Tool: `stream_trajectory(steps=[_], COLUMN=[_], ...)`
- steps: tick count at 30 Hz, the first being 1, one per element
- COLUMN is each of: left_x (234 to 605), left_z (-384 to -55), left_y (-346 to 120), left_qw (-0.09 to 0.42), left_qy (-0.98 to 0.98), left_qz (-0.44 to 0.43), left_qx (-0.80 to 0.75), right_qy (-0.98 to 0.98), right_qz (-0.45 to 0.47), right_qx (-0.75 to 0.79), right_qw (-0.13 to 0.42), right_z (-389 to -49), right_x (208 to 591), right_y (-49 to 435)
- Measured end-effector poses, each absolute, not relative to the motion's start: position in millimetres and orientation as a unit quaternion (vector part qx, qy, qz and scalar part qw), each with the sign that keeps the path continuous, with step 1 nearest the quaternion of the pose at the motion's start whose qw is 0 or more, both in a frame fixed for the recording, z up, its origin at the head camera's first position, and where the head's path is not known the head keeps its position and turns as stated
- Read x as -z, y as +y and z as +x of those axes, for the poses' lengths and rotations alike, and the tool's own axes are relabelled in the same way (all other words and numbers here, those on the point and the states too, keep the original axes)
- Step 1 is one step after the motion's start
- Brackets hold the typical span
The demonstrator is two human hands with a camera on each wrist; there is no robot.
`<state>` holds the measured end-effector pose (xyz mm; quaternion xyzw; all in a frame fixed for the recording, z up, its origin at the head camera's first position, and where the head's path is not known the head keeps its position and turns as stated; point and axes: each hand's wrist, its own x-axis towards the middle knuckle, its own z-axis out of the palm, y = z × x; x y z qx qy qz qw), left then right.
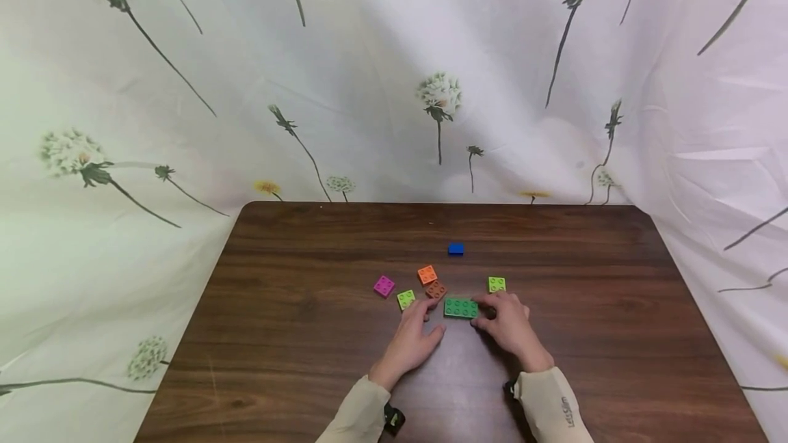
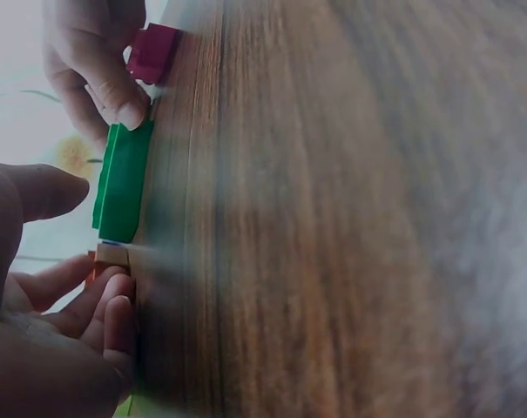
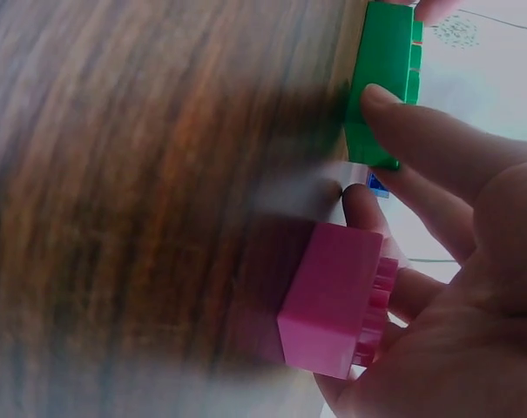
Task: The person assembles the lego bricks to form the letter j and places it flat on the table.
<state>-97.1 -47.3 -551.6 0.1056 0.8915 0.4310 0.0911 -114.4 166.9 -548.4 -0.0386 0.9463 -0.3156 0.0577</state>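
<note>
The right hand (image 1: pixel 509 323) pinches one end of the eight-stud green brick (image 1: pixel 461 308), thumb on the near side, on the table between both hands. The left hand (image 1: pixel 409 340) is relaxed, thumb spread from loosely bent fingers near the brown four-stud brick (image 1: pixel 436 290). The tabletop (image 1: pixel 295 347) is dark wood-grain; dandelion-print white cloth (image 1: pixel 369 53) hangs behind and at both sides.

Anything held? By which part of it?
Right hand pinches the green brick by its right end, thumb on the near side. Left hand: no grip visible.
</note>
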Motion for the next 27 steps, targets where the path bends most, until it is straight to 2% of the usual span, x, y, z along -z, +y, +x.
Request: stream_trajectory(steps=[11, 27], left_x=[554.8, 557.7], left_z=[-95.7, -91.8], left_y=[-48.3, -43.5], left_qw=[0.114, 0.092], left_qy=[0.890, 0.902], left_qz=[0.105, 0.114], left_qx=[-0.429, -0.407], right_qy=[0.943, 0.938], right_qz=[-0.056, -0.071], right_qx=[0.322, 0.336], right_qw=[0.064, 0.054], right_z=[-112.1, -105.9], right_x=[550.5, 557.0], right_y=[167.0, 165.1])
